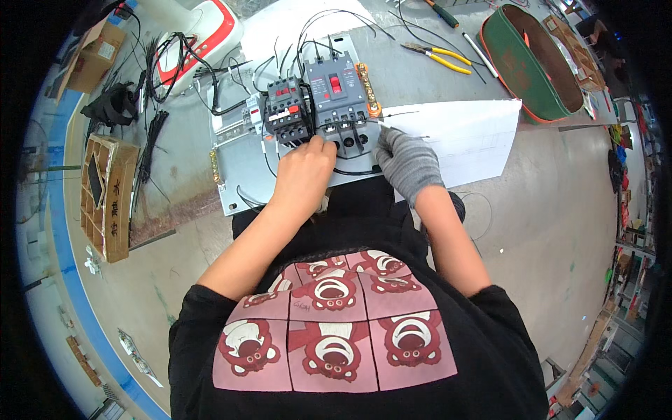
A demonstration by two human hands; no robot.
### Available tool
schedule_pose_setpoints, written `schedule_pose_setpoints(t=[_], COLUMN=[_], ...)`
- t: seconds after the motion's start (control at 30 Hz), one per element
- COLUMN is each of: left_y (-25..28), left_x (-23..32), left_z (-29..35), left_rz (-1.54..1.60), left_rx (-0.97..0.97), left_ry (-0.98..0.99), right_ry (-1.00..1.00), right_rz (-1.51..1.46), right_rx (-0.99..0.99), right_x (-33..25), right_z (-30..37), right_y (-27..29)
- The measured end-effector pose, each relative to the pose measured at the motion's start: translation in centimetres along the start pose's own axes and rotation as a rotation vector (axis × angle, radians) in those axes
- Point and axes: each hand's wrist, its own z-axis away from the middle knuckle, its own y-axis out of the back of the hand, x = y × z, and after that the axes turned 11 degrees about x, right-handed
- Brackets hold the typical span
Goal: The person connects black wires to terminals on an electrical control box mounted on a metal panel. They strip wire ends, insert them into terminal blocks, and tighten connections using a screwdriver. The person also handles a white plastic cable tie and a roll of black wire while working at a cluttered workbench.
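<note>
A grey metal mounting plate (234, 199) carries a dark grey circuit breaker (334, 87) with a red switch, and a contactor (283, 112) stands to its left. My bare left hand (306, 175) is closed at the lower end of the contactor, its fingertips pinched among black wires beside the breaker. In a grey knitted glove, my right hand (409, 164) is curled at the breaker's lower right corner; its fingers hide what they hold, if anything. Between the two hands a black wire (357, 173) runs below the breaker's terminals. A brass terminal strip (367, 87) lies along the breaker's right side.
White paper (476, 140) lies right of the plate. Beyond are yellow-handled pliers (444, 59), a screwdriver (442, 12) and a green bin (521, 70). Leftward are loose black wires (150, 143), a wooden compartment box (120, 199) and a red-and-white device (210, 42).
</note>
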Motion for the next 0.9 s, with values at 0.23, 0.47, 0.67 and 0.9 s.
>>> schedule_pose_setpoints(t=[0.23, 0.47, 0.67, 0.9], left_y=[0.1, 0.1, 0.0, -0.1], left_x=[-0.1, 0.0, -0.2, 0.0], left_z=[-0.5, -0.5, -0.4, -0.1], left_rz=[-0.025, -0.133, -0.134, -0.170], left_rx=[-0.027, 0.023, 0.022, 0.018], left_ry=[-0.003, -0.076, -0.083, -0.070], right_ry=[0.104, 0.144, 0.106, 0.083], right_rz=[-0.165, -0.203, -0.289, -0.190], right_rx=[-0.019, -0.198, -0.307, -0.041], right_x=[6.6, 8.6, 9.8, 9.2], right_z=[-3.6, -11.6, -12.4, -9.1], right_y=[3.8, 7.8, 8.3, 7.9])
